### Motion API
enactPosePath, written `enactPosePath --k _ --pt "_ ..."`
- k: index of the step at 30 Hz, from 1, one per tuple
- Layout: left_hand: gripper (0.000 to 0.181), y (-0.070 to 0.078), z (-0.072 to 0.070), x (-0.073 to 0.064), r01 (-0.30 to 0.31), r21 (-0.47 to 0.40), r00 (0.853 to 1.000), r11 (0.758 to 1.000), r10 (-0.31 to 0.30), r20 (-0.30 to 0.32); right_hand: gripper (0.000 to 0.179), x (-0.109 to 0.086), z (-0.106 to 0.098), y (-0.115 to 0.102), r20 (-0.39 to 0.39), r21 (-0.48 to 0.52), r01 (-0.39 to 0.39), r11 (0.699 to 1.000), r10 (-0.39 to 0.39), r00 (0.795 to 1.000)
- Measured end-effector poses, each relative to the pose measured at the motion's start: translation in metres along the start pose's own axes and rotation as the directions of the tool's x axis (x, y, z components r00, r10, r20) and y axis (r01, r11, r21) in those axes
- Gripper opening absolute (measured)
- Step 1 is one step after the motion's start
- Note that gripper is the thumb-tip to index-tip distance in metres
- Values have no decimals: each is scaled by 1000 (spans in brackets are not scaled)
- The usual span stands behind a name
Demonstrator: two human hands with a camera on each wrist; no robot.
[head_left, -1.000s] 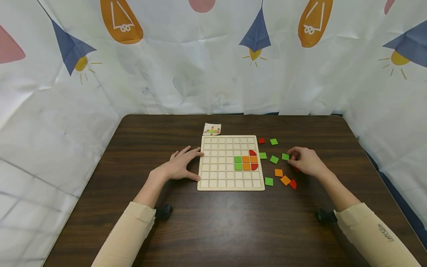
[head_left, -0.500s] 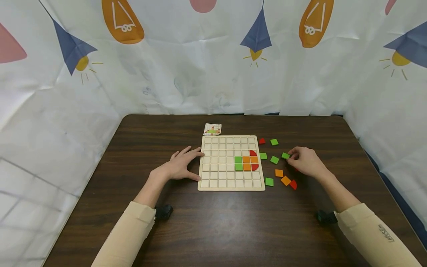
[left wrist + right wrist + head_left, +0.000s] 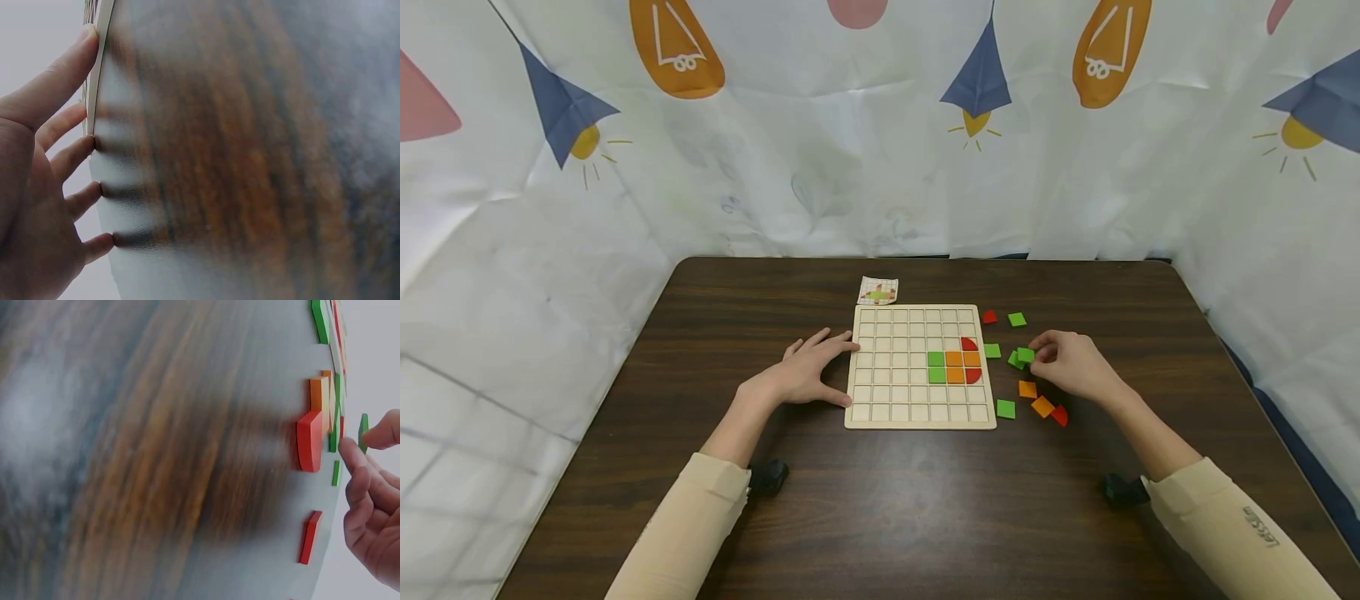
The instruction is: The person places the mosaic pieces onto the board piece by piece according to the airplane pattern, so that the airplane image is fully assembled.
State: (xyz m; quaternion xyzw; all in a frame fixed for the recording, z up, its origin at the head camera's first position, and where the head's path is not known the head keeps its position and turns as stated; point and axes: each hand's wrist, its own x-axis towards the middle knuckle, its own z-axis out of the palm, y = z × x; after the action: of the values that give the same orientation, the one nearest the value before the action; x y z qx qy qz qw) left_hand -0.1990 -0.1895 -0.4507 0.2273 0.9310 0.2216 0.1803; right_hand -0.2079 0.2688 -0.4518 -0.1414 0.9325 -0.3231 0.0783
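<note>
My left hand [image 3: 801, 372] lies at the left edge of a pale wooden grid board [image 3: 880, 354], fingers spread. Its thumb and some fingertips touch the edge, as the left wrist view shows too. My right hand [image 3: 1071, 364] pinches a green square tile [image 3: 1026, 356] between thumb and finger, right of the board. In the right wrist view this green tile [image 3: 364, 430] stands off the table. Beneath it in the head view, another green tile [image 3: 1015, 361] is partly hidden. On the board, two green tiles [image 3: 936, 367], several orange squares [image 3: 953, 358] and two red rounded pieces [image 3: 973, 376] sit together.
A small pattern card [image 3: 877, 291] lies behind the board's far left corner. Loose green [image 3: 1006, 409], orange [image 3: 1027, 389] and red [image 3: 1059, 415] pieces are scattered right of the board. A printed white cloth [image 3: 865, 183] hangs behind the dark wooden table [image 3: 910, 508].
My right hand has lifted the green tile from the table and carried it left, over another green tile. My left hand has stayed at the board's edge.
</note>
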Motion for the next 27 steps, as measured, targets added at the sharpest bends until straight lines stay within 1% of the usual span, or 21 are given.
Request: enactPosePath --k 6,14,19,27 --pt "93 0 0 0 4 1 1000 1000 -4 2 29 3 6 -3 8 39 4 999 -4 1000" --pt "93 0 0 0 4 -1 1000 1000 -4 4 27 6 11 -10 -1 73 54 996 -54 999" --pt "93 -1 0 1 2 4 1000 1000 -2 3 27 8 14 -16 10 104 75 992 -77 997" --pt "94 0 0 1 6 3 1000 1000 -6 7 26 13 21 -28 26 113 88 990 -91 995"
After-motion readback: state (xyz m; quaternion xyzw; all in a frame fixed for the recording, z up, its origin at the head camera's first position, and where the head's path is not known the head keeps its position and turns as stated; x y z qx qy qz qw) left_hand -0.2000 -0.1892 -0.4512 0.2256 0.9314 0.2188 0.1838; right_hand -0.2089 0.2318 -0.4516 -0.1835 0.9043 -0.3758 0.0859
